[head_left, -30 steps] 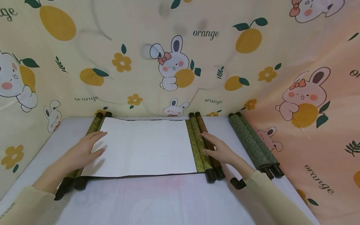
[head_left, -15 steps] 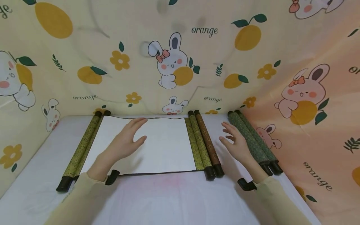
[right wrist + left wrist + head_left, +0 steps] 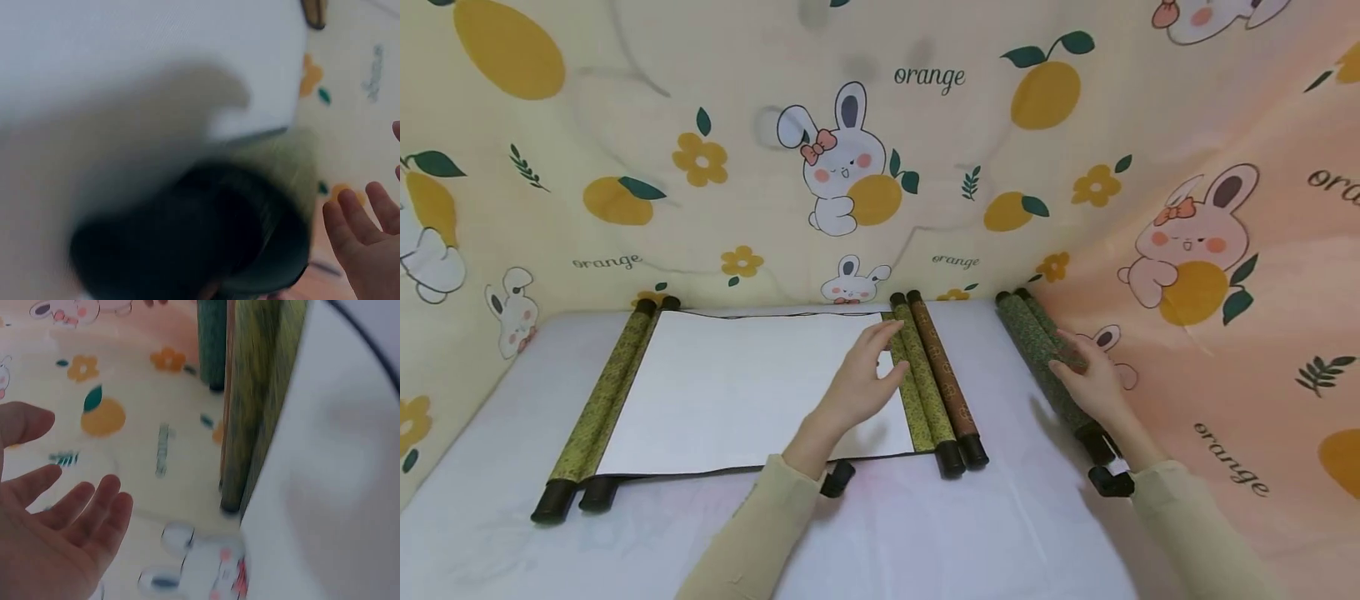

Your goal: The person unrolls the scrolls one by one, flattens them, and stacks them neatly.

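My left hand [image 3: 861,383] hovers over the right part of a white hanging scroll [image 3: 737,392], fingers and thumb spread and holding nothing. The scroll lies partly unrolled, with yellow-green rolls [image 3: 613,392] at its left and a yellow-green roll [image 3: 928,383] at its right. My right hand [image 3: 1101,387] is at the dark green scroll [image 3: 1030,342] on the far right, thumb and fingers overlapping its upper right side in the head view. In the right wrist view, the fingers [image 3: 359,225] look loosely extended beside the blurred black roller end [image 3: 275,250].
A brown patterned scroll [image 3: 947,375] lies alongside the yellow-green right roll. Behind and to the right hangs a cloth [image 3: 925,167] printed with rabbits and oranges. A white cover [image 3: 985,533] spreads over the table. A small black device [image 3: 1111,482] sits at my right wrist.
My left hand has swung right, from the white scroll's left rolls across its paper. My right hand has left the brown scroll's side and moved right to the dark green scroll.
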### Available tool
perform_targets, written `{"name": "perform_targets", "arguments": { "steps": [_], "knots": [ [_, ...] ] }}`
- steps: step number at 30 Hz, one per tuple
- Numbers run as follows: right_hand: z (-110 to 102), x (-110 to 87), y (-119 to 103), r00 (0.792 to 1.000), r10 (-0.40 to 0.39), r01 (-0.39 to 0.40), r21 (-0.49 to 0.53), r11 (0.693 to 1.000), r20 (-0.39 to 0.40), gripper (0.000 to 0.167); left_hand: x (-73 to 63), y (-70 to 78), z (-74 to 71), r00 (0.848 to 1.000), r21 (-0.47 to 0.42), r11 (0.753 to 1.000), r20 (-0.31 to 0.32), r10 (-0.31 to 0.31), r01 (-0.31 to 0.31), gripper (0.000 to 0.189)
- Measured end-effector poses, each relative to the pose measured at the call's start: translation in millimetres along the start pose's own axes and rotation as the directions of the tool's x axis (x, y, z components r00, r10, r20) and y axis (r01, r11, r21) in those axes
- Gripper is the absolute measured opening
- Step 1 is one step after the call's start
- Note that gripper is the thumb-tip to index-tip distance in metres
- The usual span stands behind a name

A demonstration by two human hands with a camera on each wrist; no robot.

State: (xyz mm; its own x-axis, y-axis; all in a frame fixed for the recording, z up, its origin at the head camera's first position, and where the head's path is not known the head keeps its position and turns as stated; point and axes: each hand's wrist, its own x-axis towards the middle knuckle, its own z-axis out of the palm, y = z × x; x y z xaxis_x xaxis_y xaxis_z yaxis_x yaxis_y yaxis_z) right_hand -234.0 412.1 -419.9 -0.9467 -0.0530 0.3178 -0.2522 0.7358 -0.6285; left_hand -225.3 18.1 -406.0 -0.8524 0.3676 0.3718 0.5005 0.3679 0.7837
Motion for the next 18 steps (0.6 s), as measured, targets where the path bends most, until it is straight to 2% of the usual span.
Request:
{"name": "perform_targets", "arguments": {
  "steps": [3,8,13,16,18],
  "knots": [
    [-8,-0.2,16,0.999,0.018,-0.019,0.023,1.000,0.031,0.060,8.6,9.9,26.2,0.999,-0.042,0.998,0.016,-0.043,0.044,0.062],
    [-18,-0.4,33,0.991,0.102,-0.100,-0.031,0.995,0.089,0.063,22.3,24.7,69.0,0.995,-0.070,0.994,0.053,-0.080,0.083,0.062],
    [-22,1.3,43,0.968,0.198,-0.179,-0.133,0.975,0.151,0.067,29.4,35.5,111.7,0.989,-0.037,0.994,0.112,-0.095,0.099,0.061],
    [-23,1.9,45,0.960,0.230,-0.196,-0.203,0.959,0.159,0.069,33.0,39.2,134.8,0.981,-0.017,0.994,0.161,-0.104,0.108,0.061],
    [-22,1.5,46,0.956,0.238,-0.200,-0.214,0.956,0.171,0.068,35.3,40.8,147.2,0.974,0.009,0.993,0.193,-0.120,0.121,0.062]
  ]
}}
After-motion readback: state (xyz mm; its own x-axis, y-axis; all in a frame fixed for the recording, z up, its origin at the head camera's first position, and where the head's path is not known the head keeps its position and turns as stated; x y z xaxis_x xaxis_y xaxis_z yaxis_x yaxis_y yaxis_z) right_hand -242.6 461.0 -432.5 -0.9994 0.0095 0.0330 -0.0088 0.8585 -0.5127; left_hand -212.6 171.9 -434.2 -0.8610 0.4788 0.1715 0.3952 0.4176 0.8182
